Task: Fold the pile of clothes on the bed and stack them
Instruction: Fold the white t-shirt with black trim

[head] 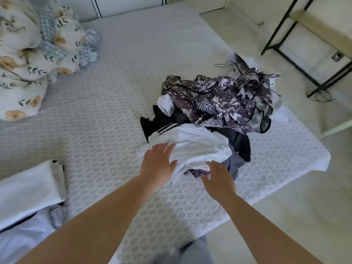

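Your left hand [157, 164] is spread flat, fingers straight, lying on the near-left edge of the white shirt [192, 147]; nothing gripped. Your right hand [219, 180] is open too, fingers relaxed, over the shirt's near edge and the grey cloth [233, 164] poking out beneath; contact there is unclear, no grasp visible.

Both hands are at the near side of the pile of clothes [213, 115], which sits on the bed [106, 103] near its right corner. White shirt is on top at the near end, with a dark striped collar just beyond your left hand. Black garments [162, 119] lie under it. Past your hands, a purple patterned piece [215, 98] covers the far half of the pile.

Well to the left of your left hand, folded white items [28, 187] are stacked at the bed edge. Far left: floral bedding [24, 63] bunched up. Far right, on the floor: a black metal frame [304, 44].
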